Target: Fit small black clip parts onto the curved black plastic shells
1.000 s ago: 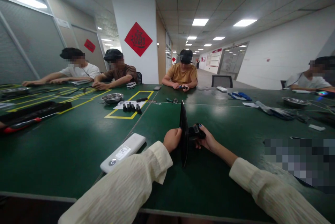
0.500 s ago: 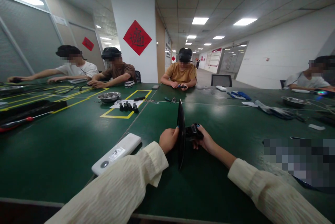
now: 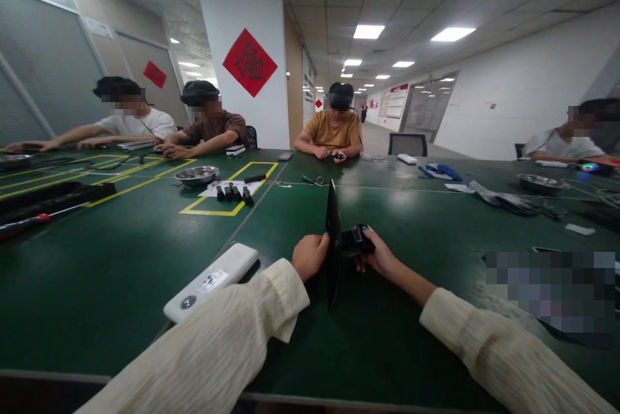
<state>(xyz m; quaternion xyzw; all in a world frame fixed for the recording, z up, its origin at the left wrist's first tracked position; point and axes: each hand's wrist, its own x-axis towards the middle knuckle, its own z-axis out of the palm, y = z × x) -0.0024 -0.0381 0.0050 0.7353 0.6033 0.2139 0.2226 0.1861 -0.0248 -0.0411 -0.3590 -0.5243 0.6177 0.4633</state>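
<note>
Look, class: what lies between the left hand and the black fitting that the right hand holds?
A thin black panel, seen nearly edge-on in the head view, stands between the left hand and the black fitting.

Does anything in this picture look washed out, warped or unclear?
In the head view, the ceiling lamp glares white and the table has pale reflections; in the same view, the sleeves stretch towards the edges, the black disc at the left hand shows little detail, and blocky squares cover faces.

White pillar with red diamond poster. Ceiling panel lights on. Black chair behind green table.
</note>
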